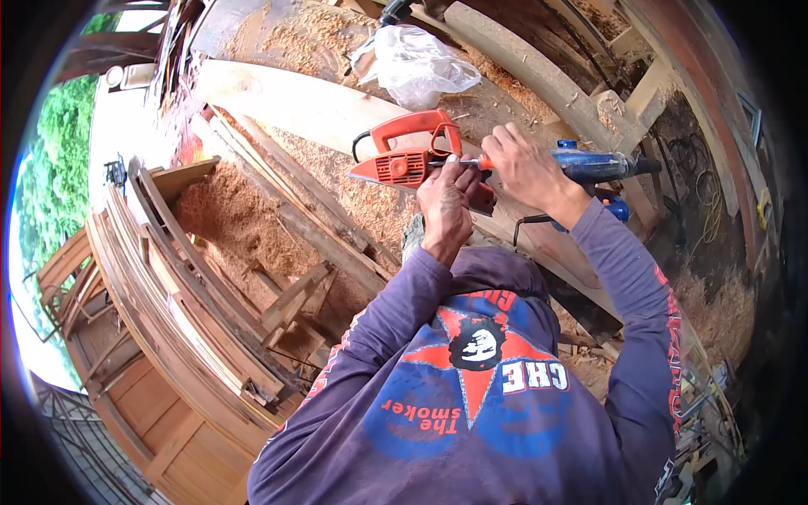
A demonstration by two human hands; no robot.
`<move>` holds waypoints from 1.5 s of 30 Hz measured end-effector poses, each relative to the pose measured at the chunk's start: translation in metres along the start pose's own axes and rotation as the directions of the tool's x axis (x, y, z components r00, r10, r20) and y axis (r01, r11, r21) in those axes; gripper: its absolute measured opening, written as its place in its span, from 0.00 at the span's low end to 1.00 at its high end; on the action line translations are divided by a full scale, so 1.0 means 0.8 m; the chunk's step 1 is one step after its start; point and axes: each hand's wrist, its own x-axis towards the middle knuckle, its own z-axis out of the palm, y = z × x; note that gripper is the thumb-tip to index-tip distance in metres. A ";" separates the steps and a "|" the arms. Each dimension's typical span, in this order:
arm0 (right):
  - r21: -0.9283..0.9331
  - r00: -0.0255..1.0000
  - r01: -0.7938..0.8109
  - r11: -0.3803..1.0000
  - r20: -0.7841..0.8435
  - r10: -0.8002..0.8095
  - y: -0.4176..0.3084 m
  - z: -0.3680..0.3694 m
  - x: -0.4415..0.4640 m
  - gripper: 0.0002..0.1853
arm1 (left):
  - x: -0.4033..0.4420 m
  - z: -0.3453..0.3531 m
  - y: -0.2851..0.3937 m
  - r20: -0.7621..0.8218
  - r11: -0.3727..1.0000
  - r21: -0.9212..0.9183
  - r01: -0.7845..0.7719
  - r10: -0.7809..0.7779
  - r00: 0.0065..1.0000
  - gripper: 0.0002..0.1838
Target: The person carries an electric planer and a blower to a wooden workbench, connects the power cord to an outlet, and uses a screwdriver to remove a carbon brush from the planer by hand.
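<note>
An orange electric planer [404, 162] lies on its side on the wooden workpiece, its loop handle pointing away from me. My left hand [446, 206] is closed against the planer's near end, fingertips by the thin metal shaft of a screwdriver [486, 162]. Around the screwdriver's orange-red handle, my right hand [528, 167] is wrapped, with the shaft pointing left into the planer. Just right of that hand rests a blue power tool [593, 166]. My fingers hide the exact spot where the screwdriver's tip meets the planer.
A clear plastic bag [421, 67] sits beyond the planer. Pale boards [295, 101] and sawdust [227, 210] spread across the work area. Curved timber pieces [168, 295] are stacked at the left, and a thick beam [530, 80] runs along the far right.
</note>
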 end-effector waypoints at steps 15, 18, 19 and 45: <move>0.135 0.982 -0.076 0.988 0.185 0.051 0.000 0.010 0.003 0.11 | 0.011 -0.002 0.000 0.025 0.997 -0.079 0.007 -0.005 1.000 0.13; -0.018 0.998 0.013 1.000 -0.054 -0.014 -0.016 0.001 0.009 0.09 | 0.005 -0.003 0.001 0.067 0.999 -0.023 0.023 -0.021 0.998 0.12; -0.073 0.999 -0.011 0.997 -0.053 0.007 -0.020 0.001 0.012 0.09 | 0.004 0.000 0.002 0.066 0.999 0.006 0.035 -0.035 0.997 0.11; -0.037 0.993 -0.085 0.996 -0.085 0.082 -0.025 0.014 -0.005 0.13 | 0.013 -0.010 -0.006 0.062 0.999 -0.035 -0.010 0.012 0.998 0.11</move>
